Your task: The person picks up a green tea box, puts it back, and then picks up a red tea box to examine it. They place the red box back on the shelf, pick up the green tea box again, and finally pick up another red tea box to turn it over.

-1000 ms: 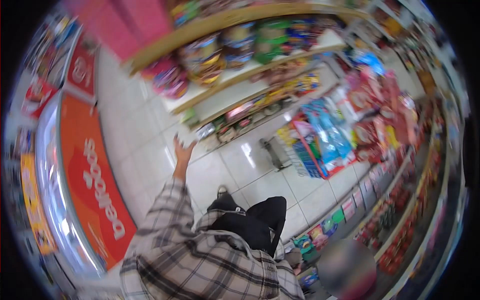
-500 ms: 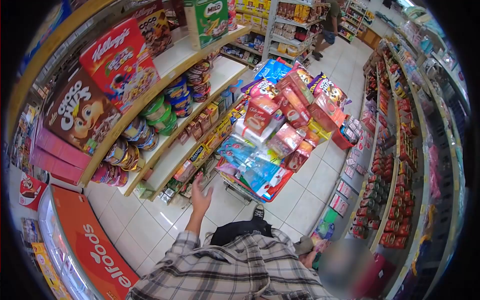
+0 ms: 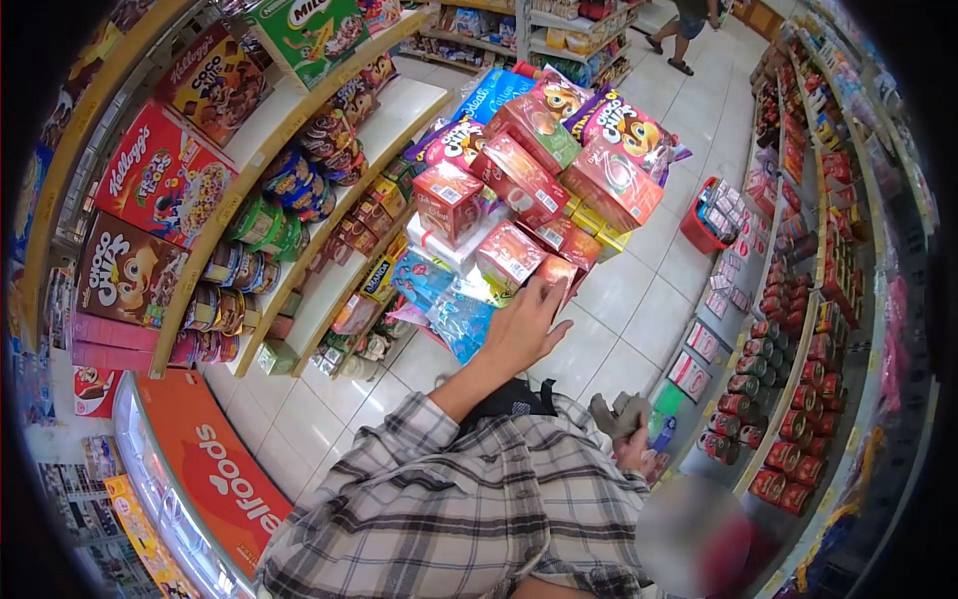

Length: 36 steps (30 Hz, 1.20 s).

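My left hand point(image 3: 526, 326) reaches over the near side of a heaped shopping trolley. Its fingers lie on a small red carton point(image 3: 559, 272), with the thumb stretched apart; the fingertips are partly hidden. Around it are a pink-red box point(image 3: 509, 255), a red tea box point(image 3: 451, 203) and another red box point(image 3: 612, 183). Blue clear-wrapped packs point(image 3: 464, 319) lie just left of the hand. Choco Chips bags point(image 3: 624, 130) top the far side. I cannot make out my right hand; a bit of bare skin shows at the bottom edge beneath the plaid shirt.
Shelves with cereal boxes point(image 3: 165, 175) and biscuit tubs point(image 3: 269, 228) run along the left. Cans point(image 3: 783, 454) line the right shelves. A red basket point(image 3: 707, 240) sits on the floor. Another person point(image 3: 689, 25) walks far ahead; a blurred person point(image 3: 694, 534) is close at right.
My left hand has moved forward and right from beside the trolley onto the red carton. The trolley load now appears nearer. The far person has shifted right.
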Available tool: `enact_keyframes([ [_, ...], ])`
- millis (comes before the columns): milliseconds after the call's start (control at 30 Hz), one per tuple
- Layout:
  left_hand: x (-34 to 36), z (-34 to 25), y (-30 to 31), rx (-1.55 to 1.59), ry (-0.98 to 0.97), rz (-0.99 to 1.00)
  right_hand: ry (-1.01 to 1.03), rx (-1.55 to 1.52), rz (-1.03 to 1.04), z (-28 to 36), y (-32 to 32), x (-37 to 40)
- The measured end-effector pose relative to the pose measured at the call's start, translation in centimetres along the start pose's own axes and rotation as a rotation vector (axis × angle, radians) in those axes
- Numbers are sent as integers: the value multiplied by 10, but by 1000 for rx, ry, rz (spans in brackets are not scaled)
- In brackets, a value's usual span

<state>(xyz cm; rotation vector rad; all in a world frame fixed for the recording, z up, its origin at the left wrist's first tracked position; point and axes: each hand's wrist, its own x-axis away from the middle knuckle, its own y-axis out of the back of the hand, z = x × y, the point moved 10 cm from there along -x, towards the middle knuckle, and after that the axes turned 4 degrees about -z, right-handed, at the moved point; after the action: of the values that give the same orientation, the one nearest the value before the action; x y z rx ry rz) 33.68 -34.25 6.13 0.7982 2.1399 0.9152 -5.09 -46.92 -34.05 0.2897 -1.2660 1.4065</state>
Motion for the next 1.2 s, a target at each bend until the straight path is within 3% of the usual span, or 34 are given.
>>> enact_keyframes([
  [133,5,11,-8,-4,53,-119,-53,12,-64,-20,22,8],
  [167,8,22,-12,56,163,-56,-32,28,-78,-21,27,13],
  [267,3,26,37,-153,95,-397,-72,54,-145,-29,62,14],
  [333,-1,44,38,-102,121,-382,-120,52,-73,-37,104,-13],
  [433,-11,53,35,-175,128,-331,-73,122,-102,-23,86,10],
  [533,-12,57,39,-188,185,-369,-68,-5,-145,-16,74,18],
  [633,-10,60,36,-170,252,-332,-64,-61,-87,-10,36,33],
  [733,-7,72,29,-82,280,-341,-17,-35,115,-6,1,38],
  [933,-6,78,29,28,244,-438,2,60,-261,-12,-4,45],
  [1133,12,73,46,202,273,-518,-18,83,-206,-20,8,25],
  [1200,26,63,74,157,172,-625,-23,118,-184,-21,-3,26],
])
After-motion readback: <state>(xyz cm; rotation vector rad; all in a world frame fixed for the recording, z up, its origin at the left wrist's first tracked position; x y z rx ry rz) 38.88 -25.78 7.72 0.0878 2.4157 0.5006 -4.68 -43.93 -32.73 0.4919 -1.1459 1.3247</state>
